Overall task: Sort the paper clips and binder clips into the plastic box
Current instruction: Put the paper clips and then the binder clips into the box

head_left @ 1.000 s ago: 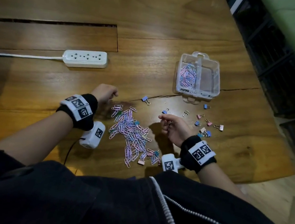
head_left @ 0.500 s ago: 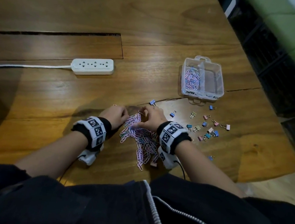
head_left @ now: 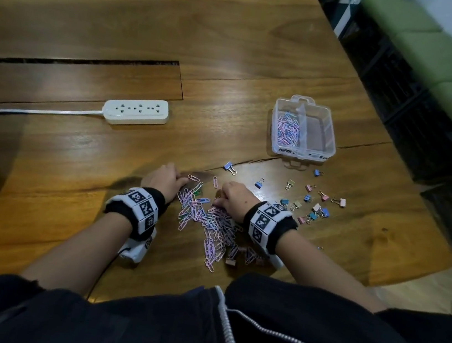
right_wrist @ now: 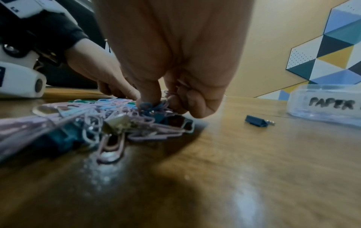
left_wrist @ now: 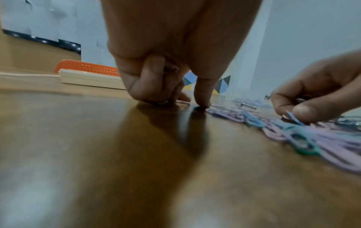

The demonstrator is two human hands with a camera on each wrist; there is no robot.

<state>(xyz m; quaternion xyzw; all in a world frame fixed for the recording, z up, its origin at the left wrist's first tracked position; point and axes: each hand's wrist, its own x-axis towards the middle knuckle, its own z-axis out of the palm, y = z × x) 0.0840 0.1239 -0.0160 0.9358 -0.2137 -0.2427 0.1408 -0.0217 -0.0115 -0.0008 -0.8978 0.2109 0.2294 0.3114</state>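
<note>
Your right hand (right_wrist: 171,64) is pinching paper clips (head_left: 212,221) at the pile's far edge; left hand (head_left: 164,181), fingers curled, empty, is touching the desk (head_left: 235,56) beside it. Plastic box (head_left: 329,139) is sitting well beyond.

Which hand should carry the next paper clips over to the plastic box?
Probably the right hand. It already pinches paper clips from the pile, and the plastic box lies on its side of the table. The left hand is farther away, fingertips on the wood.
</note>
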